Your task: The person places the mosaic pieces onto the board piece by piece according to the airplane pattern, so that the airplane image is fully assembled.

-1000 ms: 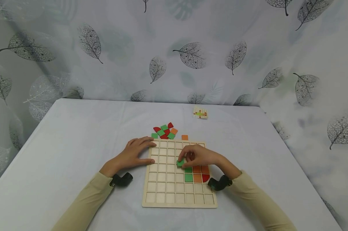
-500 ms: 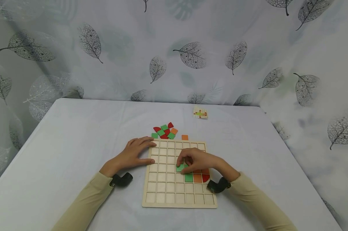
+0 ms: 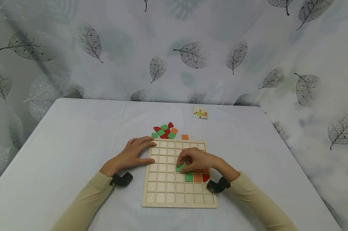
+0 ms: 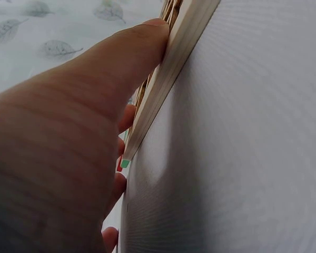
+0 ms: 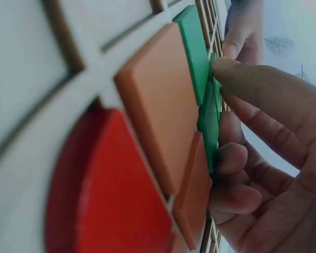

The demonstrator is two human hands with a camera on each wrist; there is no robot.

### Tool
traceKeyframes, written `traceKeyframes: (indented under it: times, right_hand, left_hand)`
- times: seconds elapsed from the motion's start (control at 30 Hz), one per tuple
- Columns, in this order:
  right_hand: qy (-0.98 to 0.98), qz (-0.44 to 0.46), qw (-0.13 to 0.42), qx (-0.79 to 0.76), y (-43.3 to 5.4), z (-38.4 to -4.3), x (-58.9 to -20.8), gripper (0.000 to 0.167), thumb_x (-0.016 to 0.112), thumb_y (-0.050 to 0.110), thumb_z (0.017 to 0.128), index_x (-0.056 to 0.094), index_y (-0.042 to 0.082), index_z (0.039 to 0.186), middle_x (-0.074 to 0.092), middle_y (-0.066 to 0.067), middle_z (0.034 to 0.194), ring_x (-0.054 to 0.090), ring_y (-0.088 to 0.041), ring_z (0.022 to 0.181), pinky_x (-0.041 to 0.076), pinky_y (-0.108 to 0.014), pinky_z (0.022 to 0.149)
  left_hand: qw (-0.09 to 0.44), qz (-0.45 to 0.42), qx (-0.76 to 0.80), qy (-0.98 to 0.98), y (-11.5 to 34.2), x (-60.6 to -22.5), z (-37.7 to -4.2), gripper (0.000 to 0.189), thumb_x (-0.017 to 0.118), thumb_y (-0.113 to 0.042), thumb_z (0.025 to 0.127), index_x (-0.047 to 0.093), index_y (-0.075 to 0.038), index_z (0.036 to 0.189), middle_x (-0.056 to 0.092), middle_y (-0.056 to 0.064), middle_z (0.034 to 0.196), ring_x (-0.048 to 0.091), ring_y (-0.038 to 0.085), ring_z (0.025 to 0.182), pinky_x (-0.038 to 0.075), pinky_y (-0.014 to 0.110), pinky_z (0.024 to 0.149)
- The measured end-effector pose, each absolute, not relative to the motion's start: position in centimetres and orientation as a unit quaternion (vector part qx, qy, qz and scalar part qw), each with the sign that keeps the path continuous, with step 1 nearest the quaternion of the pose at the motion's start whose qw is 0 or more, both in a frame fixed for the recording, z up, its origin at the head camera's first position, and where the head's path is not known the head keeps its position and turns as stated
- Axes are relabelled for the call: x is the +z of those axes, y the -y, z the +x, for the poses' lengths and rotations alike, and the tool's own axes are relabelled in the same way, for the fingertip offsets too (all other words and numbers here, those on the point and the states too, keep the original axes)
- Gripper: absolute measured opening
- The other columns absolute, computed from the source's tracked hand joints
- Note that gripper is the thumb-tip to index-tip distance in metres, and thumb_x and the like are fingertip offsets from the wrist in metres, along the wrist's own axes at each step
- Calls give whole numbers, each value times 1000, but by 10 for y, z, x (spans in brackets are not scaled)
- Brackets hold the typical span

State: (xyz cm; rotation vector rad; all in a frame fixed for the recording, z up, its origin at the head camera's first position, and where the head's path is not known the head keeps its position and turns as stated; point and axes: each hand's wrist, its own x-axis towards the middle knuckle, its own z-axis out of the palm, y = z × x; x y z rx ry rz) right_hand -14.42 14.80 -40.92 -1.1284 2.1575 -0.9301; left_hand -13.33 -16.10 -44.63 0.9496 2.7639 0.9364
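A wooden grid board (image 3: 161, 187) lies on the white table. My left hand (image 3: 135, 152) rests along its left edge, fingers and thumb spread; in the left wrist view the thumb lies on the board's rim (image 4: 171, 79). Over the middle cells, my right hand (image 3: 199, 159) pinches a green square tile (image 3: 179, 168) between thumb and fingers, down at its cell. Right of it, partly hidden by that hand, are more green tiles (image 3: 188, 177), orange squares (image 3: 197, 178) and a red quarter-round tile (image 3: 205, 178). From the right wrist, the red tile (image 5: 121, 195) and an orange tile (image 5: 158, 105) show closest.
Beyond the board's far edge lies a loose pile of red, green and orange tiles (image 3: 164, 132). A single orange square (image 3: 185, 137) sits apart from it. Farther back is a small pattern card (image 3: 200, 113). A leaf-patterned curtain (image 3: 119, 64) hangs behind the table.
My right hand has come slightly down toward me, and the green tile has gone from tilted over the board to lying flat in a cell. The left hand has stayed put.
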Motion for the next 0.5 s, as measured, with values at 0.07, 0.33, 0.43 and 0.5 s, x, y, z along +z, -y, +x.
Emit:
traceKeyframes:
  times: [0.07, 0.33, 0.43, 0.5]
  right_hand:
    - [-798, -419, 264, -343, -148, -144, -409, 19, 78, 18, 84, 68, 9, 98, 63, 0, 90, 49, -4, 68, 43, -19, 60]
    - [-795, -423, 264, -345, -147, -147, -409, 13, 73, 17, 89, 68, 9, 99, 61, 2, 89, 49, -5, 70, 43, -20, 62]
    - [-794, -422, 262, -350, -145, -149, -407, 9, 70, 16, 92, 69, 10, 98, 60, 4, 86, 51, -5, 72, 44, -20, 63]
    - [-794, -421, 260, -352, -145, -151, -408, 8, 68, 15, 92, 69, 10, 98, 60, 4, 86, 51, -6, 73, 45, -20, 64]
  left_hand:
    - [34, 310, 303, -900, 161, -447, -133, 60, 74, -42, 84, 56, -16, 135, 42, 9, 148, 36, 28, 138, 17, 56, 110]
    - [33, 310, 303, -900, 161, -447, -133, 60, 74, -42, 84, 56, -16, 135, 42, 8, 148, 36, 27, 138, 17, 56, 110]
    - [35, 310, 304, -900, 161, -448, -133, 60, 74, -43, 84, 56, -16, 135, 42, 8, 149, 36, 28, 139, 17, 56, 110]
    - [37, 309, 305, -900, 161, -447, -133, 60, 74, -43, 84, 56, -17, 135, 42, 8, 149, 36, 27, 139, 17, 55, 110]
